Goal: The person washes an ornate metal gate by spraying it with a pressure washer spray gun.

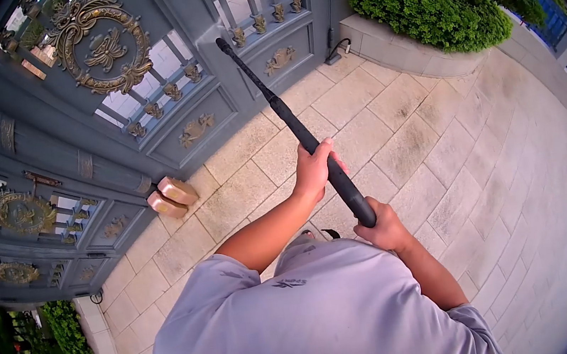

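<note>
Head view finds both our hands closed around one black wand. Our left hand wraps the thick part of it, thumb up along the side, while our right hand clasps the butt, lower down and nearer our body. Between them we hold the wand off the ground, aslant, its broad end by our waist and its thin tip pointing up and to the left. That tip lies against the grey of the gate in our sight, but we cannot tell whether it touches. Below our grip we see our pale grey shirt, and past its hem part of a shoe. Under the wand spreads light stone paving, stained darker in patches. Ahead, the gate carries gold ornaments, with a large round medallion at upper left and smaller reliefs on the lower panels. At its foot, on the paving, two pinkish-gold blocks sit side by side. Farther out to the right, a clipped shrub fills a curved stone planter, and at lower left we see more greenery.
</note>
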A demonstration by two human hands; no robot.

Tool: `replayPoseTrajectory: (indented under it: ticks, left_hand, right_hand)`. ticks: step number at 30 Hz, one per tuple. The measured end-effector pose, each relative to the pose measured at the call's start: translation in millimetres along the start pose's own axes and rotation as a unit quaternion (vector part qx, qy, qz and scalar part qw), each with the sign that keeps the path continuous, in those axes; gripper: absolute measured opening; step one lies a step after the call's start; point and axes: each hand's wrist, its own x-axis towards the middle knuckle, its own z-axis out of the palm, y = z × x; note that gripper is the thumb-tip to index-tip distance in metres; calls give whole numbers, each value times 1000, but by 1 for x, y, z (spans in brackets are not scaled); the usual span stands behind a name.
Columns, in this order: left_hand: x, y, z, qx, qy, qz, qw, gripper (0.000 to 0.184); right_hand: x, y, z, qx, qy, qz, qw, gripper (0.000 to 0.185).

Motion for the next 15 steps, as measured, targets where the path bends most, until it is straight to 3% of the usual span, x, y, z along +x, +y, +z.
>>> replayPoseTrajectory:
  ticks: [2, 4, 5, 8, 10, 15]
  left_hand:
    - [19, -16, 3, 2, 26, -82, 996, 28]
    - [33, -32, 13, 7, 42, -98, 994, 29]
    - [41, -42, 19, 12, 50, -110, 993, 29]
    - [44, -36, 66, 40, 42, -31, 998, 29]
    - [58, -42, 95, 48, 53, 5, 997, 30]
    - [107, -81, 158, 33, 95, -64, 993, 30]
  right_hand:
    - [5, 9, -11, -15, -5, 35, 999, 39]
    - [9, 12, -24, -27, -11, 82, 996, 40]
    - [11, 15, -36, -47, -8, 64, 997, 40]
    - [18, 39, -75, -123, -5, 5, 992, 40]
    - [31, 54, -105, -61, -18, -13, 998, 39]
    - [55, 84, -203, -34, -38, -47, 998, 38]
